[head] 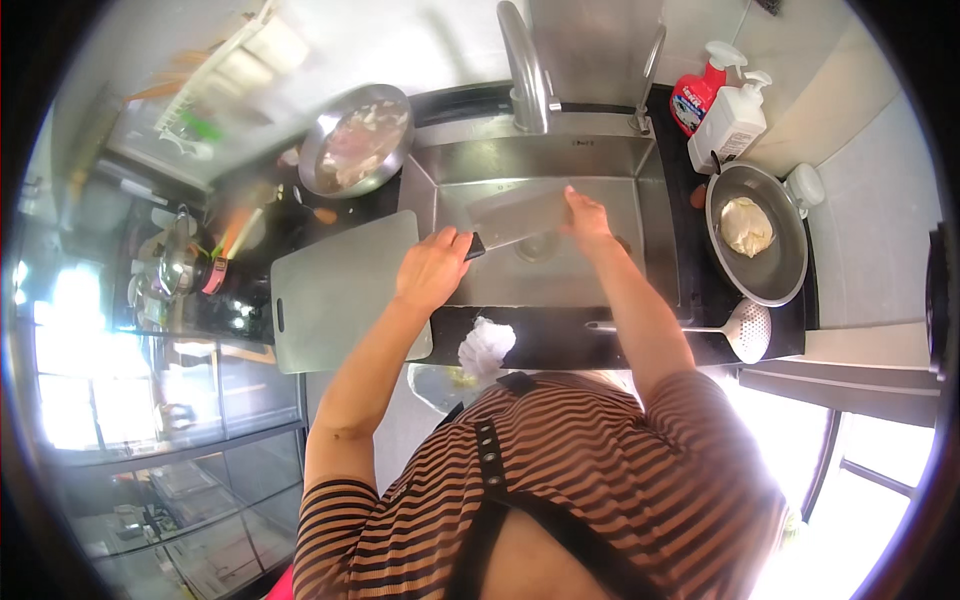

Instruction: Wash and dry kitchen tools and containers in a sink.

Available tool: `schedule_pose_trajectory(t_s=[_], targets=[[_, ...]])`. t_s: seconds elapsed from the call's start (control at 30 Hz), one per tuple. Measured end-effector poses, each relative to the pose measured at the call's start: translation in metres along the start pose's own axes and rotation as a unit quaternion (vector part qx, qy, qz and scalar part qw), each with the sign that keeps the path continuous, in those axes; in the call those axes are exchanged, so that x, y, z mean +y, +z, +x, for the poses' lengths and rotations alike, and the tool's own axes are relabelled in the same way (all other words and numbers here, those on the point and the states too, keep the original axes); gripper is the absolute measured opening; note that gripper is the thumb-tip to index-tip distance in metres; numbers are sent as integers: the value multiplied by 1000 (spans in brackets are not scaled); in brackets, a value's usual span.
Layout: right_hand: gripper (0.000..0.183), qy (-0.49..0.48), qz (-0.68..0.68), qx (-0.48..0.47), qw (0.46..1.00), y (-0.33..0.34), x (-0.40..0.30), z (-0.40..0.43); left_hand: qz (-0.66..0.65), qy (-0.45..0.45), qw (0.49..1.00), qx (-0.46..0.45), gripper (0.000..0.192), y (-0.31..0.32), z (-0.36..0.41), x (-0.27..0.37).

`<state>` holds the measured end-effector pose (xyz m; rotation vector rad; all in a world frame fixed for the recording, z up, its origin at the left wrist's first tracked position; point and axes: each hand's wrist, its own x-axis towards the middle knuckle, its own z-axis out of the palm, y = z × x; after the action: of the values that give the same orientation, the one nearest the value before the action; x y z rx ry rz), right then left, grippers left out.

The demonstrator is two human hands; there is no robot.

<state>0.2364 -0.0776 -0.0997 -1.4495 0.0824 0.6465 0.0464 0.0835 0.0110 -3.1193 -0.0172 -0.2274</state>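
Note:
Over the stainless steel sink (480, 289), my left hand (431, 266) grips the black handle of a cleaver (517, 219). Its broad blade extends to the right, slightly blurred. My right hand (587, 219) holds the blade's far end, with the thumb at its upper edge; the fingers behind are partly hidden. A grey-green cutting board (345, 292) lies left of the sink, partly under my left forearm. In front of the sink, a crumpled white cloth or paper (486, 345) rests on the dark counter edge.
A faucet (529, 82) rises behind the sink. Back left stands a metal bowl (307, 161) of meat in liquid. At right are a pan (724, 262) with a pale lump, a red spray bottle (697, 97), a white pump bottle (727, 127) and a skimmer (748, 331).

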Motion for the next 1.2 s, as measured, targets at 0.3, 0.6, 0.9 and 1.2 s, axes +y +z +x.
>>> schedule_pose_trajectory(t_s=[0.3, 0.6, 0.9, 1.2], targets=[[27, -493, -416, 108, 756, 21, 13, -48, 17, 7, 1000, 3, 30, -16, -4, 2], [51, -490, -349, -128, 789, 76, 11, -122, 10, -6, 999, -40, 28, -20, 4, 11], [57, -246, -549, -2, 799, -15, 34, -43, 0, -20, 999, -47, 26, -29, -17, 8], [61, 36, -97, 20, 994, -82, 16, -23, -216, -130, 967, -46, 26, -53, -23, -21]])
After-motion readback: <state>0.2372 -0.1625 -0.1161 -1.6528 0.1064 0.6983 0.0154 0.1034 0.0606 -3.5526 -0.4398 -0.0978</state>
